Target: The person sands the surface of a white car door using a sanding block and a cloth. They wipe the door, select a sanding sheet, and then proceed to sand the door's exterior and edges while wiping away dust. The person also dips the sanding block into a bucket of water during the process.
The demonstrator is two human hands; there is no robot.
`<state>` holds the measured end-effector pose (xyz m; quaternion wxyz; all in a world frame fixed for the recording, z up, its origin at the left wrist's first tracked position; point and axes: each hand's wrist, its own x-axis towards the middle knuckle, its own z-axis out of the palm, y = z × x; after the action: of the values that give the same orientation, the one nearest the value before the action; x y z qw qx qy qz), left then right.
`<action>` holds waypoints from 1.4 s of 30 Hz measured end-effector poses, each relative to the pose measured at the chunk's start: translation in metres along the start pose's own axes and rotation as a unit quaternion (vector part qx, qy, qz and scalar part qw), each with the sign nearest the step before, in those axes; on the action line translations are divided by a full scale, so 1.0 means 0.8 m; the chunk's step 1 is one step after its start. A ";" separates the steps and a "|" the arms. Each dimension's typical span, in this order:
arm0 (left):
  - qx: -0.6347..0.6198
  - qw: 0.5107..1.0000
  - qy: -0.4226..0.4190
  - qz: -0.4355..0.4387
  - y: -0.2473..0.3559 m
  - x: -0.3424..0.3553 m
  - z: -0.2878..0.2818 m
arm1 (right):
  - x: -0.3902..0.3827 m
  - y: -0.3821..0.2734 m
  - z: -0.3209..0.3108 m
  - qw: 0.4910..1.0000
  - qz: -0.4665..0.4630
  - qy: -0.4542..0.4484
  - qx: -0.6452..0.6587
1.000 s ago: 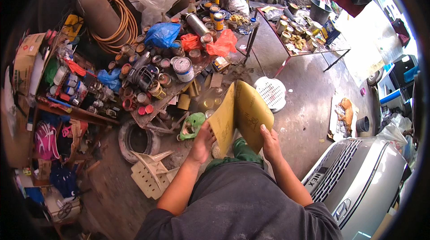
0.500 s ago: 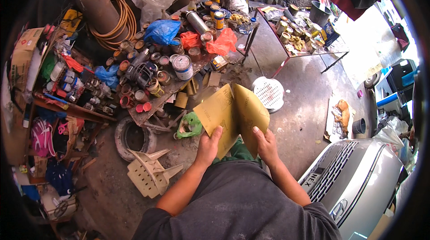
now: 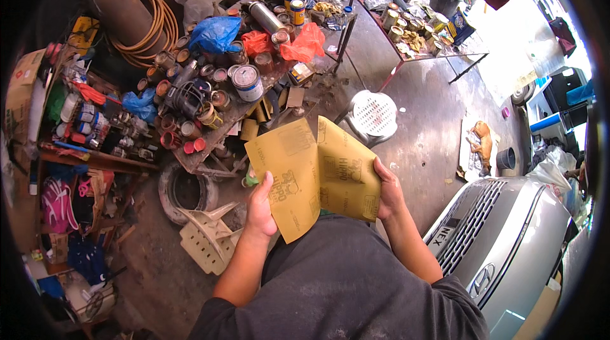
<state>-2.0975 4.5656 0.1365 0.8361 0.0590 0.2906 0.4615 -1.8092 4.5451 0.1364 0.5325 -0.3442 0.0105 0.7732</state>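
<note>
Two yellow-brown panels of printed sandpaper (image 3: 286, 178) are held up before my chest, meeting along an upright line like an open book. Whether they are one folded sheet or two, I cannot tell. My left hand (image 3: 259, 206) grips the left panel by its lower left edge, thumb on the face toward me and fingers hidden behind. At the outer edge of the right panel, my right hand (image 3: 389, 191) is closed on the paper, its fingers mostly behind it.
A cluttered bench (image 3: 219, 140) bears paint cans and plastic bags. Beyond stand a white stool (image 3: 375, 113) and a second table (image 3: 416, 56) with cans. A tyre (image 3: 184, 194) and beige plastic chair (image 3: 206, 241) are at left, a silver car front (image 3: 502, 232) at right; a dog (image 3: 481, 143) lies beyond.
My hands have moved apart and the sandpaper panels have spread wider, turning more of their printed faces toward me. The view has shifted slightly.
</note>
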 end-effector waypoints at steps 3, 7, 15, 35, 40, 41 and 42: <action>-0.021 1.000 -0.004 0.006 -0.009 -0.009 -0.004 | 0.000 0.007 -0.006 1.000 -0.001 0.008 -0.004; -0.035 0.999 -0.004 0.016 -0.014 -0.013 -0.014 | -0.004 0.008 0.004 0.999 -0.008 0.023 -0.020; -0.041 0.995 0.043 0.074 -0.001 -0.018 -0.017 | 0.004 -0.007 -0.009 0.999 -0.040 0.027 0.005; 0.134 0.985 0.076 0.075 -0.005 0.012 -0.037 | -0.001 0.015 -0.003 0.983 -0.071 0.032 -0.164; 0.068 0.995 0.038 0.066 0.009 0.015 -0.048 | 0.014 0.014 -0.018 0.989 -0.063 0.074 -0.112; 0.063 0.995 0.040 0.072 0.009 0.014 -0.050 | 0.016 0.014 -0.018 0.988 -0.069 0.079 -0.114; 0.059 0.994 0.041 0.079 0.010 0.013 -0.054 | 0.019 0.014 -0.016 0.987 -0.075 0.083 -0.117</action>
<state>-2.1226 4.5714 0.0993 0.7793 0.1119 0.3459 0.5104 -1.8148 4.5474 0.1145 0.5424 -0.4664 -0.0616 0.6960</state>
